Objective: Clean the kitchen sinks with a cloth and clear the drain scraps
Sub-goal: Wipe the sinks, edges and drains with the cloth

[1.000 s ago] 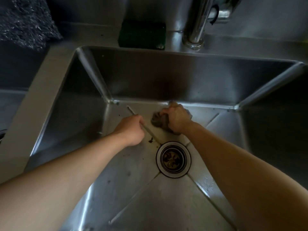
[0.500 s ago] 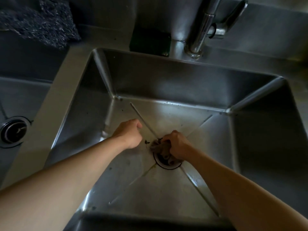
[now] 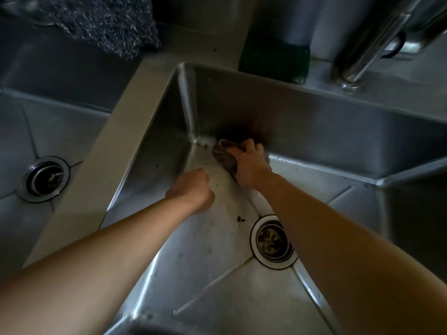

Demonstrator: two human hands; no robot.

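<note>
The right hand [image 3: 249, 163] grips a bunched brown cloth [image 3: 223, 157] and presses it into the far left corner of the right sink [image 3: 314, 122], where floor meets back wall. The left hand [image 3: 191, 189] hovers just beside it over the sink floor, fingers curled into a loose fist, holding nothing that shows. The job looks mid-way at best: dark specks dot the floor along the back edge and near the left wall, a small scrap [image 3: 240, 219] lies just beside the drain [image 3: 273, 241], and brown scraps sit in the drain's strainer. The left sink [image 3: 60, 122] with its own drain [image 3: 44, 178] appears not yet wiped, though dim light makes that hard to judge.
</note>
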